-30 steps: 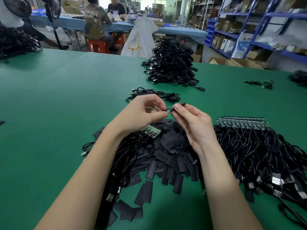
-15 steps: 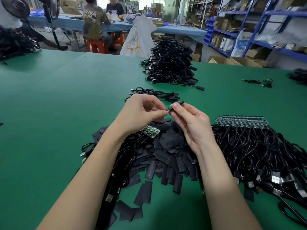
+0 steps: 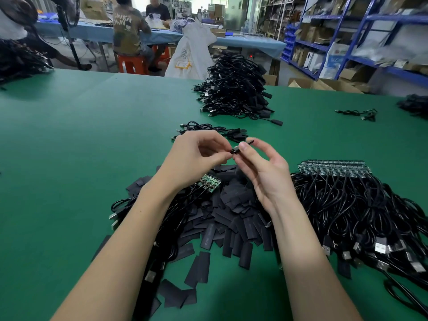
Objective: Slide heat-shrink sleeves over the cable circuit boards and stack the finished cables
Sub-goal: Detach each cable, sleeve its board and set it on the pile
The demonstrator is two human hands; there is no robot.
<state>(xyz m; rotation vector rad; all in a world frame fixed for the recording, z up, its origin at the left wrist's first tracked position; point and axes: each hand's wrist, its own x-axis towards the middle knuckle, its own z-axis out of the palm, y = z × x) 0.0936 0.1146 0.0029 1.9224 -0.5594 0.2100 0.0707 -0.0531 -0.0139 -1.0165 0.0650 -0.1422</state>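
My left hand (image 3: 196, 154) and right hand (image 3: 264, 167) are raised above the loose pile of heat-shrink sleeves (image 3: 222, 218), which I take as the reference point on the green counter (image 3: 69, 158). The fingers of my right hand pinch one black heat-shrink sleeve (image 3: 243, 145), its far end pointing away from me and to the right. The fingers of my left hand are curled and pinch the near end of that same piece at the point where the two hands meet; whether a circuit board sits inside the sleeve cannot be told, as my fingertips cover it. Below my left wrist, on the left part of the pile, lies a small cluster of green circuit boards (image 3: 209, 183) on cables. To the right of the pile lies a large bundle of unsleeved cables (image 3: 361, 212), its row of green boards (image 3: 333, 167) at the far edge and its USB plugs toward me. Just beyond the pile lies a short stack of sleeved cables (image 3: 208, 130). Well beyond that stands a tall heap of black cables (image 3: 236, 89).
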